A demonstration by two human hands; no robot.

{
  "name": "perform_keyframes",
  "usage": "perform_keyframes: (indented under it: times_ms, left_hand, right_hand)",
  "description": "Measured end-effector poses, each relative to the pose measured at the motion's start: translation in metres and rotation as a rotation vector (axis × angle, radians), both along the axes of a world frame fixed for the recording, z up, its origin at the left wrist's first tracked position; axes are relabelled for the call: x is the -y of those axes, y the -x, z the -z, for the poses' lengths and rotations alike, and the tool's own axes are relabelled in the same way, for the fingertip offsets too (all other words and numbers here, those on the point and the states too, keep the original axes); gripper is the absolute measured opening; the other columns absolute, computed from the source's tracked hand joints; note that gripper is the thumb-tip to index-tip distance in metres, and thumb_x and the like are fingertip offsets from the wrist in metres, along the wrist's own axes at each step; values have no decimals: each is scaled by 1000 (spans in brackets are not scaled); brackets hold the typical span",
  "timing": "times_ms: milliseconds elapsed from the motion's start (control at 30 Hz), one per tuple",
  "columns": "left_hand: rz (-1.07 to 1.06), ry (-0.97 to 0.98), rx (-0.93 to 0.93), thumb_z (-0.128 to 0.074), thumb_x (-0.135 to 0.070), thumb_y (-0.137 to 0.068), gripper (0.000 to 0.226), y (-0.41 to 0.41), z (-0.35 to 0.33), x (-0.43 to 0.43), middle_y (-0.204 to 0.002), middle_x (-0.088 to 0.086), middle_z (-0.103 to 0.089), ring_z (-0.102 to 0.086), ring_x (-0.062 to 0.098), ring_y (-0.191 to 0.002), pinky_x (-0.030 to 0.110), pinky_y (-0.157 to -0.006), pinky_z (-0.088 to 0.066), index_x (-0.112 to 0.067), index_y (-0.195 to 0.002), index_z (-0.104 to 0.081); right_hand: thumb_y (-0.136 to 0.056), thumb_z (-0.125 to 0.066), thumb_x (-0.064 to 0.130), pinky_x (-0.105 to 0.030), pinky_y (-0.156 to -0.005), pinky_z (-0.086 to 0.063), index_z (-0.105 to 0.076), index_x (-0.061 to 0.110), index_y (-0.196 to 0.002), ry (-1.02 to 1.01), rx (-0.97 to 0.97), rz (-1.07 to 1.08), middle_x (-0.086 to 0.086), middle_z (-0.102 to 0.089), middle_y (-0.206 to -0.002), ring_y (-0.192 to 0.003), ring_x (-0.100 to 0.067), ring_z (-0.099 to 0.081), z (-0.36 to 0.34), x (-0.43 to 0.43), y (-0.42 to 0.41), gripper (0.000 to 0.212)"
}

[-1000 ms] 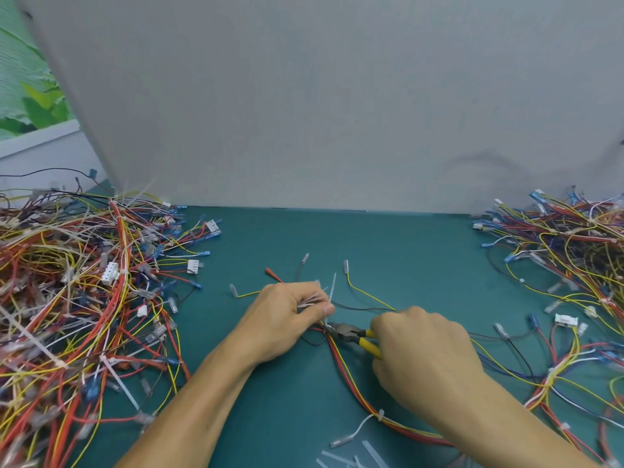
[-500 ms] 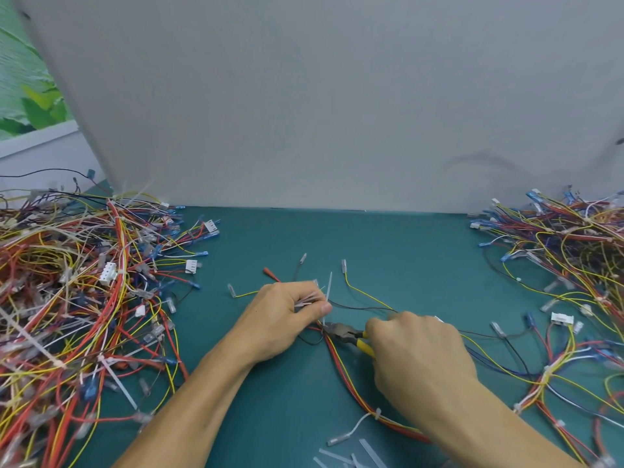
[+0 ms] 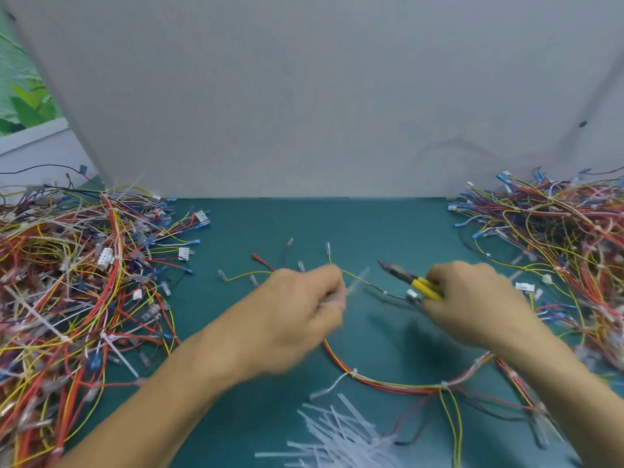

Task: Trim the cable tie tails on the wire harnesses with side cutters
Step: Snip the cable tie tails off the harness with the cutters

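Side cutters (image 3: 410, 280): since half a second ago they have pulled away from the left hand's fingertips. They now sit up and out to the right, nose pointing back toward that hand with bare mat between. Blur hides whether the blades are parted.
Right hand (image 3: 472, 298): fingers are wrapped round the yellow handles.
Left hand (image 3: 300, 315): lifted and blurred, with fingers curled, pinching a pale strip (image 3: 358, 282) that sticks out past its fingertips.
Meaning: a cut looks just finished. The strip is probably the freed tail, due for the heap of offcuts.
Harness (image 3: 388, 385): a red and yellow bundle curving on the mat below and between both hands. One tie on it, below the left hand, carries an uncut tail (image 3: 329, 390), likely the next cut.
Cut tails (image 3: 337, 434): a loose white heap, nearer the person than either hand.
Piles: a left pile (image 3: 84, 282) of tangled harnesses lies beyond the left hand, and a right pile (image 3: 557, 248) beyond the right hand.
Writing: none can be read on the cutters, the connectors or the mat (image 3: 337, 224).
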State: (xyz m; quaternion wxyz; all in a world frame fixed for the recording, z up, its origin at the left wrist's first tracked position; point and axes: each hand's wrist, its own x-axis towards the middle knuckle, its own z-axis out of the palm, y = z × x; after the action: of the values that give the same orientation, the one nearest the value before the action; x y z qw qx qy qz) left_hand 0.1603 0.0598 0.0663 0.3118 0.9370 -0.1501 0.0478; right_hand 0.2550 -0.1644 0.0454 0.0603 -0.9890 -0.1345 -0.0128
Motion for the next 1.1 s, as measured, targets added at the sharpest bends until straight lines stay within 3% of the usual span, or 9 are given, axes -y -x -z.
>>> perform_keyframes:
  times_ms: [300, 367, 433, 500, 633, 767, 867, 967, 1100]
  left_hand:
    - [148, -483, -122, -39, -38, -96, 23, 57, 37, 51, -112, -2, -52, -46, 22, -109, 36, -93, -39, -26, -110, -52]
    - [152, -555, -86, -41, -44, -93, 32, 62, 40, 52, -110, -4, -56, -46, 19, -106, 32, -95, -35, -25, -111, -60]
    - [203, -620, -19, -42, -56, -82, 38, 66, 45, 48, -88, -15, -63, -57, 11, -87, 24, -85, -36, -31, -88, -71]
    - [168, -575, 12, -31, -69, -75, 52, 67, 37, 50, -75, -20, -61, -56, 4, -75, 20, -78, -31, -34, -73, -70]
    - [-167, -452, -59, -3, -74, -78, 69, 57, 34, 44, -84, -8, -47, -46, 13, -93, 28, -81, -35, -22, -77, -48]
    - [-540, -463, -143, -36, -68, -89, 55, 17, 32, 29, -81, -2, -57, -60, 26, -92, 31, -66, -41, -18, -73, -52]
    - [-640, -485, -282, -45, -70, -84, 55, -15, 42, 32, -94, 3, -65, -62, 29, -95, 30, -65, -38, -17, -67, -48]
    - [-660, -451, -302, -52, -44, -86, 37, -30, 51, 34, -95, 6, -65, -60, 31, -91, 31, -65, -37, -15, -66, -42]
    - [-670, -76, -249, -55, -32, -88, 20, -36, 44, 18, -81, 1, -66, -60, 27, -84, 32, -70, -48, -18, -73, -57]
  right_hand:
    - [-78, -59, 33, -30, -58, -45, -61, 20, -76, 31, -55, 53, -1, -57, -64, -66, -22, -56, -1, 44, 9, 13]
    - [-79, -59, 33, -29, -57, -45, -60, 19, -75, 39, -81, 67, -2, -58, -65, -64, -20, -55, 0, 49, 9, 15]
    - [-82, -57, 34, -30, -58, -45, -57, 18, -74, 50, -95, 93, -4, -59, -70, -67, -22, -57, 3, 55, 7, 18]
    - [-85, -52, 39, -32, -63, -45, -53, 18, -77, 90, -58, 144, -6, -57, -78, -76, -29, -58, 5, 62, 3, 22]
    - [-89, -51, 41, -34, -66, -42, -48, 20, -82, 142, -26, 279, -4, -47, -78, -83, -32, -55, 8, 75, -6, 22]
    - [-88, -49, 56, -36, -75, -47, -44, 19, -80, 96, -120, 330, -12, -59, -102, -99, -34, -59, 15, 70, -9, 39]
    - [-86, -53, 52, -36, -72, -44, -39, 20, -72, 64, -107, 353, -8, -53, -90, -92, -32, -56, 17, 63, -11, 38]
    - [-82, -57, 34, -34, -70, -43, -41, 20, -73, 28, -114, 375, -3, -43, -79, -83, -30, -50, 16, 58, -12, 23]
    - [-74, -64, 26, -34, -68, -42, -53, 16, -80, -204, -74, 384, -9, -58, -84, -80, -32, -52, 13, 46, -14, 16]
